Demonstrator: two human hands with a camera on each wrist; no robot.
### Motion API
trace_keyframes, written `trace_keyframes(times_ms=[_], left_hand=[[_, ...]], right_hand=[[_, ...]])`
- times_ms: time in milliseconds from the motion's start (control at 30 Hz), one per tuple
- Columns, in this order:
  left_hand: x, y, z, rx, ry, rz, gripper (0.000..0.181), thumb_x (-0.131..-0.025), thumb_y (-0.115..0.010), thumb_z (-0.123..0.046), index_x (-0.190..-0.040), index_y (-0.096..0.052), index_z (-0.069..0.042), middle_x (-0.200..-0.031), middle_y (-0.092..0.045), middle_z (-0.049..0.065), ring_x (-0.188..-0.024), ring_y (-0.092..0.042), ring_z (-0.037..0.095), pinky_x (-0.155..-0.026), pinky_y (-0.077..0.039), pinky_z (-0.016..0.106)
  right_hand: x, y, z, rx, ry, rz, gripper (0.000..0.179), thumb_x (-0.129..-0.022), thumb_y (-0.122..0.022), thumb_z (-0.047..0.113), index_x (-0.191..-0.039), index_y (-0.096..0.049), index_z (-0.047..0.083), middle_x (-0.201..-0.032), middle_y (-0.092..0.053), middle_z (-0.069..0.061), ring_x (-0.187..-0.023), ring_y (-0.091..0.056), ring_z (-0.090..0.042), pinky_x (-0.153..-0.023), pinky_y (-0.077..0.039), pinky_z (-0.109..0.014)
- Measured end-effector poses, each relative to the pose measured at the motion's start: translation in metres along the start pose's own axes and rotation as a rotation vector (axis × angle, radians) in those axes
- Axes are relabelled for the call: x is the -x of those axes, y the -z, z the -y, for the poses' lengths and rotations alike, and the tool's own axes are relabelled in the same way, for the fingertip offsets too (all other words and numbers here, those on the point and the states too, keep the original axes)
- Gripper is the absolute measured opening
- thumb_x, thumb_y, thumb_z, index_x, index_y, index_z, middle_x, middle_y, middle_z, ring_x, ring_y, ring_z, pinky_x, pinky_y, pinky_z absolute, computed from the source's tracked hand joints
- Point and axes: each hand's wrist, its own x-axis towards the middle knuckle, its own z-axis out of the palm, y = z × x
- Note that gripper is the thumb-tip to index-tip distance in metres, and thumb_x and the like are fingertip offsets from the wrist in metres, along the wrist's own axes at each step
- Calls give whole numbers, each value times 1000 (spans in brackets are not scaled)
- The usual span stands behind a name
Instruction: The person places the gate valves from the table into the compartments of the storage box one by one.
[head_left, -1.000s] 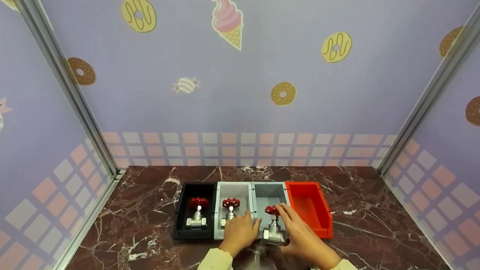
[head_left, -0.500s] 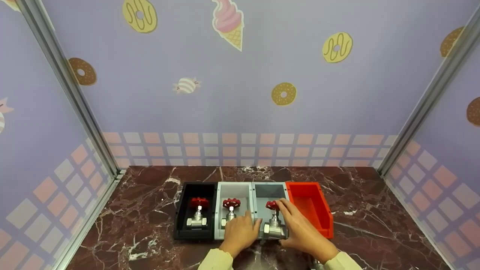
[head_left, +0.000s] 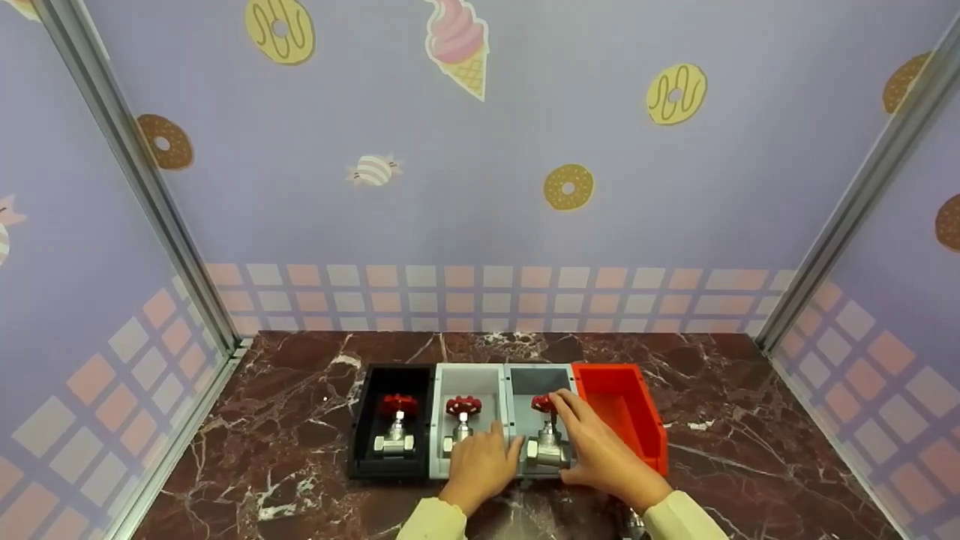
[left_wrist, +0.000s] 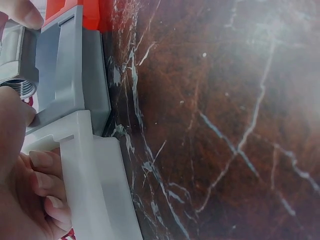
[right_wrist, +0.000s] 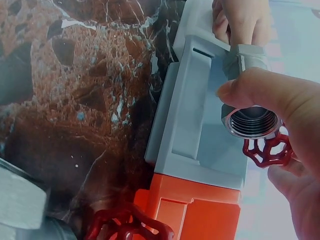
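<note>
My right hand [head_left: 607, 454] grips a metal valve with a red handwheel [head_left: 547, 442], its thumb on the body and fingers by the wheel. This valve is upright in the front part of the grey bin [head_left: 536, 377]; whether it touches the floor I cannot tell. In the right wrist view the threaded port of the valve [right_wrist: 252, 122] faces the camera. My left hand [head_left: 480, 465] holds the wall between the white bin [left_wrist: 82, 150] and the grey one, curled fingers on the white side, thumb on the grey side. Behind it, a second valve [head_left: 463, 420] stands in the white bin.
A third valve [head_left: 395, 431] stands in the black bin [head_left: 356, 420] at the left end of the row. The red bin [head_left: 619, 409] forms the right end. Another valve [head_left: 634, 523] lies near my right sleeve, partly hidden, on the dark marbled tabletop [head_left: 750, 450].
My right hand has carried the valve slightly forward, from the grey bin's front edge to inside it. The valve near my right sleeve has come into view. My left hand keeps its place.
</note>
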Motion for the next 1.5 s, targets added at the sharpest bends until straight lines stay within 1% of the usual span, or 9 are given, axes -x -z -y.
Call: trace_keyframes(times_ms=[267,500,867,1133,1267,1500], left_hand=[[-1,-1,0,4,9,4,43,-94,-53,-49,-99,-64,-8,-67,-65,9,-55,-60,27,-49,-42,41],[1,-1,0,1,6,1,39,-94,-52,-47,-90,-62,-9,-63,-63,8,-52,-58,26,-46,-40,40],[0,0,-1,9,21,28,41,-95,-51,-48,-95,-62,-8,-68,-64,9,-55,-60,28,-49,-42,42],[0,0,-1,2,18,16,43,-95,-50,-49,-97,-62,-8,-69,-65,10,-57,-61,29,-50,-42,42],[1,0,-1,0,23,30,44,-95,-49,-50,-100,-63,-8,-70,-65,11,-58,-61,30,-50,-42,42],[2,1,0,-3,5,39,45,-97,-45,-51,-96,-61,-9,-66,-63,8,-55,-59,27,-48,-40,39]], right_hand=[[-4,1,1,-1,5,24,107,-53,-87,10,-146,-34,-2,-147,-37,-25,-131,-45,-38,-100,-45,-48],[-7,-2,1,11,14,32,109,-53,-88,11,-146,-33,-2,-146,-37,-26,-131,-45,-39,-99,-46,-47],[-12,-5,-2,26,3,42,108,-53,-88,12,-145,-35,-3,-146,-38,-28,-132,-44,-40,-102,-44,-49],[-15,-7,-5,18,-23,62,109,-52,-89,13,-145,-35,-4,-146,-37,-29,-132,-43,-41,-104,-42,-50],[-17,-7,-6,19,-35,63,109,-52,-89,14,-144,-35,-4,-145,-38,-29,-131,-44,-41,-104,-42,-50],[-16,-9,-10,15,-37,50,106,-54,-90,14,-143,-36,-7,-143,-39,-31,-130,-44,-43,-102,-43,-51]])
